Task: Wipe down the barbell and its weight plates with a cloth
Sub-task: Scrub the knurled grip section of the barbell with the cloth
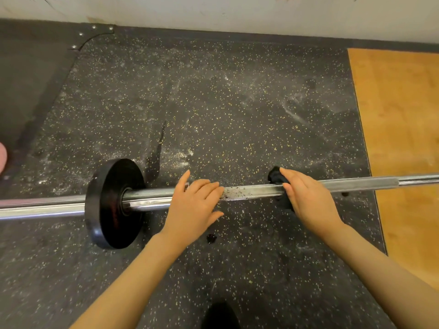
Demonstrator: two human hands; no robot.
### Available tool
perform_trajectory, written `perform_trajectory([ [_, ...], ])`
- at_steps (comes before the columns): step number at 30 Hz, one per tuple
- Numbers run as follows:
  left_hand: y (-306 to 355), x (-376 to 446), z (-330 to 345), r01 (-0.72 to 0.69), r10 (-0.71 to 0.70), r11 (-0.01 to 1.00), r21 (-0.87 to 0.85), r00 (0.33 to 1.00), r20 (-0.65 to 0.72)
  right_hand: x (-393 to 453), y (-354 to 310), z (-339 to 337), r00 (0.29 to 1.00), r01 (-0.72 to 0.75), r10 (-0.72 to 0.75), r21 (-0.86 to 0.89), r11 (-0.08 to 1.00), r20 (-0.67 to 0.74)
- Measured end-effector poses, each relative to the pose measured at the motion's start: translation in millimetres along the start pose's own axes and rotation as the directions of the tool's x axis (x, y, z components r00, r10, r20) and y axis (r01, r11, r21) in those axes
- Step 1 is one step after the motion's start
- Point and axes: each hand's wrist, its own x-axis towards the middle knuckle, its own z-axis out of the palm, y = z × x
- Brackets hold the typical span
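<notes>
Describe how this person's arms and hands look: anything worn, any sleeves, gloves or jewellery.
Both forearms are bare up to the frame's lower edge, with no sleeves in view. The left hand and the right hand wear no gloves, and no rings, watch or wristbands show on the visible sides. The fingernails are short and unpainted as far as can be seen. Nothing else is worn on either arm.

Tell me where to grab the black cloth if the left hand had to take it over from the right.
Probably the bunched end of the black cloth sticking out past the right hand on the far side of the barbell. Come from above and beyond the bar: the cloth drapes over the shaft, the right hand's fingers cover its middle, and only a small tail shows on the near side. The left hand rests flat on the bar nearby.
</notes>
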Motion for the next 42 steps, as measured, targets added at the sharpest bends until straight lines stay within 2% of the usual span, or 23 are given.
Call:
perform_trajectory([
  [4,-11,9,8,0.007,-0.002,0.999,0.048,0.996,-0.095,11,-7,3,1.0,-0.004,0.004,0.05,0.999,-0.006],
  [9,-34,25,8,-0.101,0.111,0.993,0.062,0.977,-0.182,28,-17,8,0.999,-0.005,0.007,0.055,0.998,-0.034],
  [17,-65,61,5,-0.218,0.225,0.974,0.067,0.966,-0.127,54,-17,12,0.999,-0.006,0.009,0.074,0.997,-0.042],
  [21,-75,75,9,-0.184,0.192,0.98,0.071,0.973,-0.125,70,-19,9,0.999,-0.001,0.005,0.081,0.997,-0.05],
  [28,-88,85,23,-0.009,0.006,1.0,-0.016,0.977,-0.214,94,-22,14,0.995,0.025,-0.021,0.042,0.999,-0.094],
  [32,-96,93,32,-0.002,-0.004,1.0,-0.023,0.964,-0.264,113,-26,30,0.991,0.061,-0.063,-0.025,0.998,-0.121],
  [36,-104,99,38,-0.031,0.017,0.999,-0.038,0.95,-0.312,134,-32,49,0.991,0.093,-0.1,-0.077,0.993,-0.085],
  [42,-116,110,35,-0.068,0.052,0.996,-0.051,0.961,-0.272,145,-29,52,0.992,0.102,-0.107,-0.066,0.993,-0.072],
])
